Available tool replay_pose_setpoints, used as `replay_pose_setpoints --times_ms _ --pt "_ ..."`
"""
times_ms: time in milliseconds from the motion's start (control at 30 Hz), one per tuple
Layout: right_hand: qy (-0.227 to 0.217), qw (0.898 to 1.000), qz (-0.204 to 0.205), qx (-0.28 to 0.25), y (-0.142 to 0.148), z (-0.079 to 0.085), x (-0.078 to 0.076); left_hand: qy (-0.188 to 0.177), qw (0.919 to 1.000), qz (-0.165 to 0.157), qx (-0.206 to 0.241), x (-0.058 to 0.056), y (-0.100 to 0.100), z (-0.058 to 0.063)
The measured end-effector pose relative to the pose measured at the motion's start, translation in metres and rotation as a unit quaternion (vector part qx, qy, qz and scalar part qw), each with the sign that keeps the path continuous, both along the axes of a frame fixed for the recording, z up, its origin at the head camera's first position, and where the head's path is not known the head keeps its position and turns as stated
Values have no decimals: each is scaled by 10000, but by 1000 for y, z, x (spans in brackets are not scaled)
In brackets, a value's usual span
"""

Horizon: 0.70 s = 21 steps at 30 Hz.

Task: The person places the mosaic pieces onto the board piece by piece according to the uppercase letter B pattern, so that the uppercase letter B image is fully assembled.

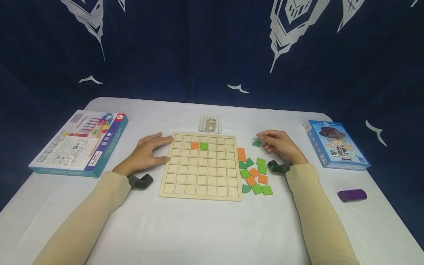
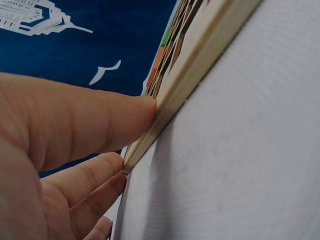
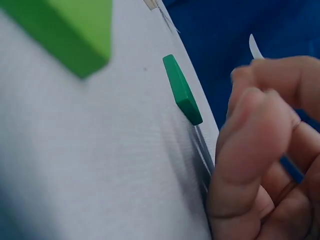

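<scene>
The left hand [image 1: 145, 152] rests at the left edge of a wooden grid board [image 1: 198, 197], fingers spread. In the left wrist view, its thumb [image 2: 100, 117] and fingertips touch the board's side. An orange square tile [image 1: 195, 145] and a green square tile [image 1: 203, 146] sit side by side in the grid's upper part. To the right of the board, the right hand [image 1: 276, 142] hovers with loosely bent fingers beside a dark green rounded tile [image 1: 256, 143]. That tile [image 3: 181, 90] lies on the cloth, apart from the thumb [image 3: 252, 145] in the right wrist view; nothing shows between the fingers.
Several green and orange tiles [image 1: 257, 189] lie right of the board. A pattern card [image 1: 211, 124] lies behind it. A large game box [image 1: 66, 147] stands at left, a blue box [image 1: 338, 145] at right, with a purple cylinder [image 1: 352, 195] nearer.
</scene>
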State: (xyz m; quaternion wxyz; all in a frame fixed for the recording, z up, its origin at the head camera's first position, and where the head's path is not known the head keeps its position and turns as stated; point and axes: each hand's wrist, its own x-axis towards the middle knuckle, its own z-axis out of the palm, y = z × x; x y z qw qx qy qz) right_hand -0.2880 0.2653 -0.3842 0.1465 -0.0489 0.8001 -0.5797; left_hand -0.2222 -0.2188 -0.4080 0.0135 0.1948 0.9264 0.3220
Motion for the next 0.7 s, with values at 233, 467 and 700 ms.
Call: replay_pose_setpoints --times_ms 233,467,700 --pt "436 9947 55 928 -3 -6 2 12 10000 15 -14 0 1 0" --pt "615 9877 93 1435 -6 -8 1 0 10000 21 -12 0 0 0" --pt "745 9845 -159 1578 -6 -12 3 59 10000 -32 -6 0 1 -1"
